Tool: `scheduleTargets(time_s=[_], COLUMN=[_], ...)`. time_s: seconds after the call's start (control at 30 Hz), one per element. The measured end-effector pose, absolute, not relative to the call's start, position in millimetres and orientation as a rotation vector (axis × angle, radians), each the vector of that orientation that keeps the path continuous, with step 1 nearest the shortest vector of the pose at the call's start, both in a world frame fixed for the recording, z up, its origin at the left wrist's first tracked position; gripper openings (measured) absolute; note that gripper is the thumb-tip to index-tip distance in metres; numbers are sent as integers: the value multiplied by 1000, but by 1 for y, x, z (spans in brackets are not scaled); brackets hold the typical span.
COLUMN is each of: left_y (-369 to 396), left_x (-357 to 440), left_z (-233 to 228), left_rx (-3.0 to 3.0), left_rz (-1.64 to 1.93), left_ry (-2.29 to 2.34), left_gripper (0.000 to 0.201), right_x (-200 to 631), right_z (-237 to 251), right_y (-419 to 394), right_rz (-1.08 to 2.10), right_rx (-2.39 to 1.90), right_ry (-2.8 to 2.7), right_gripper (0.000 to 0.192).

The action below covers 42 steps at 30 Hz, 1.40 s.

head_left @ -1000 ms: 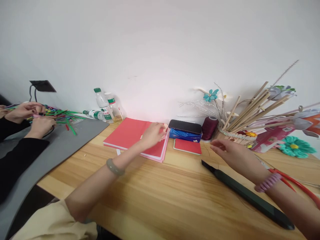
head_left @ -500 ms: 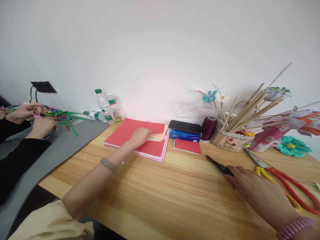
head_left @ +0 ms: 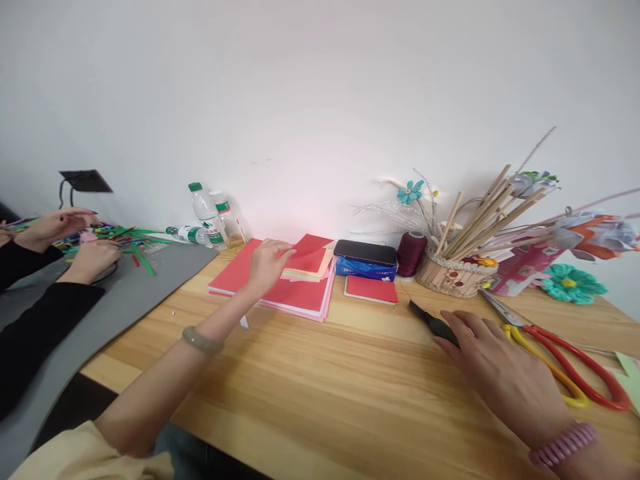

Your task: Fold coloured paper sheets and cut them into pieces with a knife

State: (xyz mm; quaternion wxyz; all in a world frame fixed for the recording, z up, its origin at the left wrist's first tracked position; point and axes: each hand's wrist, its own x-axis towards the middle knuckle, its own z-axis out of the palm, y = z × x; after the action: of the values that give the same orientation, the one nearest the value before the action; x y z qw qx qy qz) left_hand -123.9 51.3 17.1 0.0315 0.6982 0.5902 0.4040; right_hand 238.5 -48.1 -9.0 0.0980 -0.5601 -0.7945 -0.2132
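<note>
My left hand [head_left: 269, 267] is over the paper stack, thumb and fingers pinched at the left edge of a small red sheet [head_left: 313, 252], which is bent up at that side. Beneath the sheet lie small cream and pink papers, on top of larger red paper [head_left: 295, 297]. At the right, my right hand [head_left: 493, 350] is closed around a slim dark tool [head_left: 433, 323] with a narrow black tip and dark green handle; its exact kind is unclear. Beside that hand lie scissors with red handles [head_left: 575, 360] and a yellow-handled tool [head_left: 537, 357], partly covered.
Behind the table edge stand bottles [head_left: 205, 213], a blue packet [head_left: 365, 268] under a black case [head_left: 365, 251], a maroon thread spool [head_left: 411, 253] and a stick-filled basket [head_left: 455, 275]. A small red pad [head_left: 371, 289] lies in front. Another person's hands [head_left: 93, 260] work at the left.
My left hand has moved left and slightly up, and the small red sheet's edge has lifted. My right hand still holds the dark tool. The view has shifted a little.
</note>
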Motion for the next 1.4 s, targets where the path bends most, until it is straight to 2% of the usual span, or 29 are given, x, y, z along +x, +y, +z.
scheduleTargets(time_s=[0.1,0.17,0.23,0.3,0.37,0.47,0.6,0.67,0.73,0.87,1.0,1.17,1.3,1.4], left_y=[7,-23,-47,-62,-67,-68,-71,-74,-75,-75,-81,-82,-76,-75], left_x=[-99,-80,-64,-54,-51,-54,-56,-55,-54,-54,-51,-43,-38,-35], left_z=[19,10,-4,-18,-29,-35,-30,-27,-26,-26,-23,-17,-14,-13], left_rx=[2305,2489,2561,2546,2517,2525,2784,2895,2904,2719,2482,2269,2048,1923], left_rz=[1261,1179,1104,1019,957,940,931,919,935,950,967,781,657,610], left_ry=[1563,1093,682,567,636,809,843,835,836,883,979,1257,1438,1521], left_gripper=[19,22,27,26,23,18,15,19,22,22,16,38,37,27], right_x=[226,218,213,212,212,212,204,199,194,193,194,195,194,189], right_z=[-2,-1,-4,-8,-12,-16,-17,-18,-19,-20,-20,-29,-34,-35], right_y=[-58,-66,-74,-81,-87,-96,-102,-103,-102,-101,-101,-94,-88,-86], right_rz=[-632,-588,-488,-333,-173,-75,-227,-294,-271,9,386,737,788,695], right_rx=[-1433,-1276,-1126,-964,-890,-931,-958,-919,-868,-923,-1137,-1484,-1590,-1630], right_ry=[-2287,-2264,-2362,-2562,-2741,-2792,-2693,-2664,-2668,-2600,-2432,-2138,-1963,-1955], right_gripper=[49,56,56,44,33,35,57,55,44,24,21,23,28,35])
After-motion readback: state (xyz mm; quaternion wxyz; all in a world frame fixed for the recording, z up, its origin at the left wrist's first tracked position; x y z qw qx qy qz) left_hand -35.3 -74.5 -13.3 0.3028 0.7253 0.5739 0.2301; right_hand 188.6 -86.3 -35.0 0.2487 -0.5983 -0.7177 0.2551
